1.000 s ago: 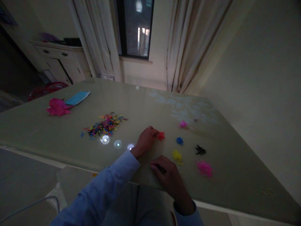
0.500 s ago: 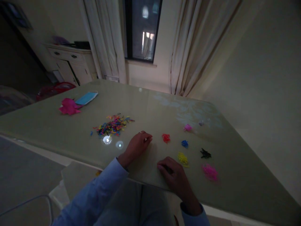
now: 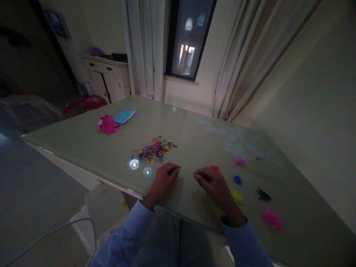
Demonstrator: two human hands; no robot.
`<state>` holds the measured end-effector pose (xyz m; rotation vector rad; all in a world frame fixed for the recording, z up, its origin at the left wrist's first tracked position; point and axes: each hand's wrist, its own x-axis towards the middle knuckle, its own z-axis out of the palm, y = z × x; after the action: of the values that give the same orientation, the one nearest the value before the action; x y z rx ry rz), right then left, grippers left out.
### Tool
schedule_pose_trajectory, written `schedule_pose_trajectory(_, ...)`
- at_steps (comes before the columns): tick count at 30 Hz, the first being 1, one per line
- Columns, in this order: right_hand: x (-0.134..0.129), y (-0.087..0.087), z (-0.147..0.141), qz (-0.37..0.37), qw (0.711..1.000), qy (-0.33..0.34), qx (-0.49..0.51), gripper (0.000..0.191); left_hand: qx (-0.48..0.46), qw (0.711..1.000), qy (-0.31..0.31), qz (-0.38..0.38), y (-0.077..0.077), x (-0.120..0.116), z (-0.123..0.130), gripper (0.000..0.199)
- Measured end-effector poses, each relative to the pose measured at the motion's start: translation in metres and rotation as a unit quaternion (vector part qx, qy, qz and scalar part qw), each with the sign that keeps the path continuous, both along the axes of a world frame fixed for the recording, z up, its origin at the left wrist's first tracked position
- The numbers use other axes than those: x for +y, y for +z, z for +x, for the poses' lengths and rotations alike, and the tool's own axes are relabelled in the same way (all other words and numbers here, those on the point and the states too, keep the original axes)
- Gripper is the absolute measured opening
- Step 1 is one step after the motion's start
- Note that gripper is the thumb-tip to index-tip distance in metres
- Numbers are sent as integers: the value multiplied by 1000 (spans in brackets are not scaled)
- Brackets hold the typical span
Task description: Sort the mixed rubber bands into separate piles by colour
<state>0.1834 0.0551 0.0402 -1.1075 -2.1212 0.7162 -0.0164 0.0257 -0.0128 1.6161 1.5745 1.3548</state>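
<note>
My left hand [image 3: 166, 178] is over the table near its front edge, thumb and fingertips pinched together; whatever they hold, if anything, is too small to tell. Just beyond it lies a mixed pile of small coloured bands [image 3: 155, 151]. My right hand [image 3: 210, 182] faces it across a gap, also pinched, its contents too small to make out. It partly covers a red pile [image 3: 214, 168] and sits beside a yellow pile [image 3: 237, 199]. Further right are a blue pile [image 3: 237, 180], a black pile [image 3: 263, 194] and a pink pile [image 3: 272, 218].
A crumpled pink item [image 3: 108, 124] and a blue face mask [image 3: 124, 116] lie at the table's left. Towards the back right are a small pink item [image 3: 239, 161] and a clear one [image 3: 259, 157]. A white cabinet [image 3: 108, 76] stands behind.
The view has turned left. My right hand has moved forward, away from the table's front edge, and now partly covers the red pile. My left hand stays pinched near the mixed pile.
</note>
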Motion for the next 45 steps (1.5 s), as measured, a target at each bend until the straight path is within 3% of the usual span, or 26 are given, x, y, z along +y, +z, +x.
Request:
schedule_pose_trajectory(5,64,7,-64,44,997,28,-51,13,36,999,-20,2,0,-1,1,20)
schedule_pose_trajectory(8,103,1,-95,62,978,-4,-200,22,47,999,-21,0,-3,1,0,20)
schedule_pose_trajectory(14,148,-18,-118,62,955,-2,-289,24,61,998,-24,-3,-3,3,0,20)
schedule_pose_trajectory(20,159,-22,-117,81,937,53,-335,25,62,998,-21,-4,-4,4,1,19)
schedule_pose_trajectory(31,159,-7,-122,99,908,97,-396,24,49,999,-13,-14,-3,8,1,19)
schedule_pose_trajectory(45,159,-21,-112,109,932,81,-337,19,40,999,-3,-19,-1,8,1,20)
